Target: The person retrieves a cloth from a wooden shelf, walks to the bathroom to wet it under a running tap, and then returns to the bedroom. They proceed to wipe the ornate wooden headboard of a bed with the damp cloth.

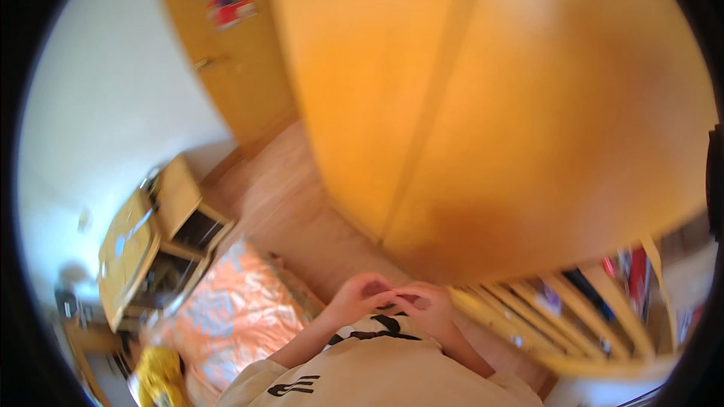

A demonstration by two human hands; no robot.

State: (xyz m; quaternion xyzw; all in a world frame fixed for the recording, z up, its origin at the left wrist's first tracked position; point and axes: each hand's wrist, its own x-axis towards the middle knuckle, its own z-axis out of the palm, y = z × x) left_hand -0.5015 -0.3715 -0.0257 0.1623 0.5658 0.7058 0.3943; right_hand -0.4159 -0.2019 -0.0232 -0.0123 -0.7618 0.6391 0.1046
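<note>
Both hands are together in front of my light-coloured shirt (362,370), which has dark printing on it. My left hand (362,297) curls inward, and its fingertips meet those of my right hand (425,306). The fingers are bent and the palms lie in shadow. Blur hides whether anything small is pinched where the fingertips touch. Straight ahead of me stands a large orange-yellow wooden wardrobe (362,96), with a seam running down its front. Its lower edge comes near the hands in the picture.
A bed (243,316) with an orange floral cover lies to the left, a yellow cloth item (158,373) beside it. Beyond are a wooden cabinet (178,198) and a door (243,79) with a handle. Wooden shelving (565,316) holding assorted things is at the right. Reddish-brown flooring (288,198) runs between.
</note>
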